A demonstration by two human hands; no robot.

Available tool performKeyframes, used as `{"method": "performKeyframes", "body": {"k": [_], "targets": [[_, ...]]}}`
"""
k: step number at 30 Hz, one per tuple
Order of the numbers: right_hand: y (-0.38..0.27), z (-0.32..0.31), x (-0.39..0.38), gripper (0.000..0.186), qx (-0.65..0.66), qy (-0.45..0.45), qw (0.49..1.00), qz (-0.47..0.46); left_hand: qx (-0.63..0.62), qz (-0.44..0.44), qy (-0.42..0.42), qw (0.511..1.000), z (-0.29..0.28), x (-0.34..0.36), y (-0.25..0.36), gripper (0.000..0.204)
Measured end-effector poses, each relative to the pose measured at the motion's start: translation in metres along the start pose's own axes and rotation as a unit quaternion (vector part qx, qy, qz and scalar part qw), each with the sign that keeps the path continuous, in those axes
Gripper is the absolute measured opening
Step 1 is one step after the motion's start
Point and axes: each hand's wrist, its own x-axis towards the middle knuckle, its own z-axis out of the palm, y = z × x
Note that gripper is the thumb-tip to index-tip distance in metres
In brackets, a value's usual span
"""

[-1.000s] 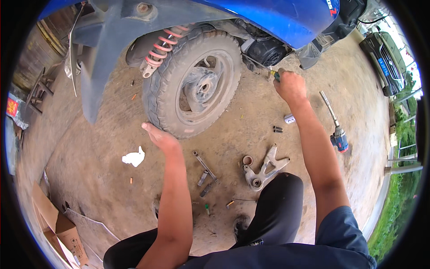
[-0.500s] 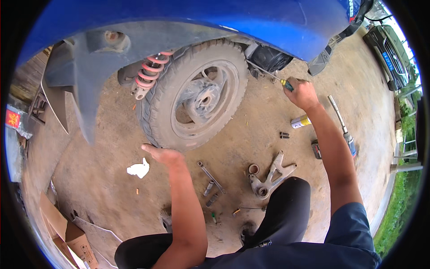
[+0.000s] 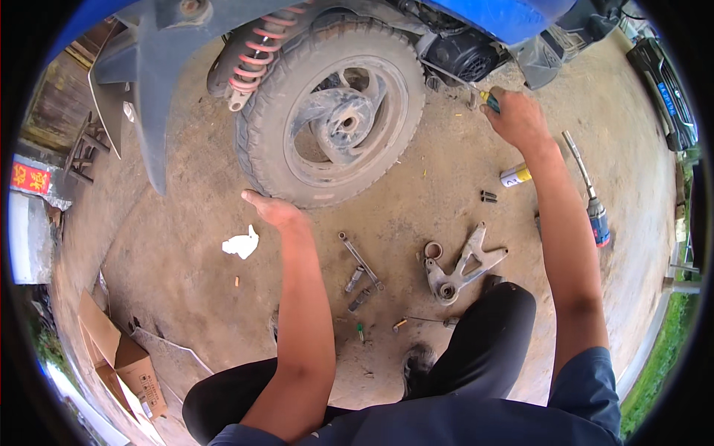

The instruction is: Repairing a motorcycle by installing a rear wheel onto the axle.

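Observation:
A dusty scooter wheel (image 3: 405, 152) with a knobby tyre stands under a blue body panel (image 3: 513, 18). My left hand (image 3: 277, 211) presses its palm against the bottom of the tyre, thumb stretched out to the left; its other fingers are mostly hidden. In my right hand (image 3: 515, 119) is a screwdriver (image 3: 491, 99) with a yellow and green handle, fingers closed around it. Its shaft slants up and left to the gap between the tyre and a black finned engine cover (image 3: 470, 59). The exact tip contact is unclear. Left of the tyre hangs a red coil-spring shock absorber (image 3: 256, 56).
On the concrete lie a metal swingarm bracket (image 3: 468, 269), wrench (image 3: 361, 260), sockets (image 3: 359, 299), dark bolts (image 3: 489, 196) and white crumpled paper (image 3: 241, 243). A spray can (image 3: 515, 176) and impact wrench (image 3: 598, 223) lie right. An opened cardboard box (image 3: 137, 372) is lower left.
The view has shifted, so the wheel and both hands sit higher in the picture and more of the engine cover shows. Both hands keep their places on the screwdriver and tyre.

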Motion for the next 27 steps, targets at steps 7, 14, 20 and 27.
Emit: {"method": "performKeyframes", "body": {"k": [7, 14, 20, 27], "targets": [[-0.032, -0.006, -0.020, 0.030, 0.006, -0.012, 0.999, 0.038, -0.011, 0.067, -0.014, 0.998, -0.001, 0.013, -0.004, 0.090], [-0.025, 0.002, -0.025, 0.030, 0.068, -0.012, 0.998, 0.012, -0.034, 0.028, 0.032, 0.998, 0.001, 0.018, -0.014, 0.088], [-0.042, 0.058, -0.040, 0.029, 0.370, -0.094, 0.919, 0.098, -0.049, 0.061, 0.024, 0.997, 0.004, 0.014, -0.009, 0.085], [-0.020, 0.015, -0.034, 0.034, 0.298, -0.064, 0.950, 0.068, -0.076, 0.048, 0.004, 0.996, 0.008, 0.017, -0.015, 0.082]]}}
